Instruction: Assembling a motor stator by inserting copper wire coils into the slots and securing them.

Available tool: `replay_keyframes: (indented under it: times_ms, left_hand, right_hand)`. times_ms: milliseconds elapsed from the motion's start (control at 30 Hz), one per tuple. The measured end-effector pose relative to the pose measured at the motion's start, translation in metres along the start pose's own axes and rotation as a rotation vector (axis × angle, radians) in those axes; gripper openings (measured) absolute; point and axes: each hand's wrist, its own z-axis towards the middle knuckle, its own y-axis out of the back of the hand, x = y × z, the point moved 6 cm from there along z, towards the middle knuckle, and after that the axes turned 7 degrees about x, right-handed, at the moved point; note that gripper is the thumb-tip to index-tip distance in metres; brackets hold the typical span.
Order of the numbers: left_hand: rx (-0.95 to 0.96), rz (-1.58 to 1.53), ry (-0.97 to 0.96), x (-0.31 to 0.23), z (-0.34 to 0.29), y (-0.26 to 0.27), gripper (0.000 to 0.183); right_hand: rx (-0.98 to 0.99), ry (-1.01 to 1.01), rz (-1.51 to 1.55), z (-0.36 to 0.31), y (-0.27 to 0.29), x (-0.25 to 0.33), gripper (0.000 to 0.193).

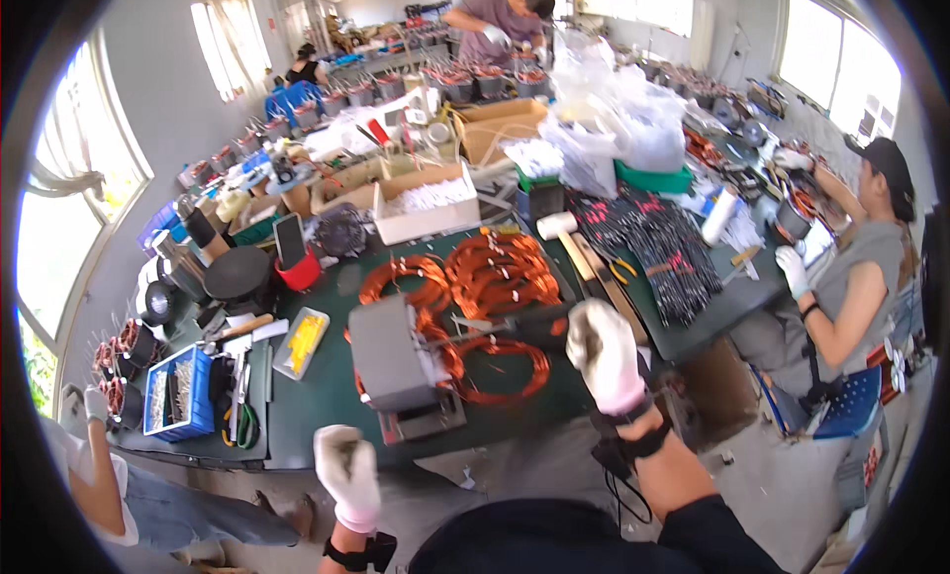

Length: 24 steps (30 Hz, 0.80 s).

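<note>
My left hand point(348, 475), in a white glove, is raised off the table's front edge with its fingers curled; whether anything is in them is hidden. My right hand point(606, 354), also gloved, is closed over the right part of the table. A dark elongated thing point(529, 327) reaches left from beside it; I cannot tell whether the hand grips it. Between my hands a grey motor housing point(388, 354) stands on a small metal base point(421, 421). Copper wire coils point(505, 272) are piled behind it, and another coil point(505, 371) lies at its right.
A blue crate point(180, 394), green-handled scissors point(240, 426) and a tray of yellow pieces point(302, 344) are at left. A cardboard box point(426, 203) stands behind the coils. Black wire leads point(653, 247) and a mallet point(569, 233) lie right. Co-workers sit at both sides; another stands far back.
</note>
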Motion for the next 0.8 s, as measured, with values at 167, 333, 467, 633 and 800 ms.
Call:
replay_keyframes:
  times_ms: [167, 333, 467, 633, 800]
  left_hand:
    - [0.835, -0.099, -0.100, -0.106, -0.010, -0.139, 0.046]
    - [0.829, -0.338, 0.173, -0.119, -0.023, -0.204, 0.047]
    - [0.817, -0.391, 0.265, -0.121, -0.030, -0.208, 0.042]
    - [0.784, -0.245, 0.160, -0.134, -0.036, -0.210, 0.047]
    - [0.755, -0.200, 0.122, -0.131, -0.040, -0.214, 0.052]
  right_hand:
    - [-0.049, 0.065, 0.224, 0.028, -0.056, 0.015, 0.023]
    - [-0.062, 0.255, 0.054, 0.019, -0.083, 0.045, 0.022]
    - [-0.133, 0.440, -0.345, 0.011, -0.086, 0.065, 0.015]
    - [0.049, 1.129, -1.029, 0.004, -0.112, 0.093, 0.004]
    - [-0.052, 0.376, -0.170, 0.038, -0.079, 0.075, 0.024]
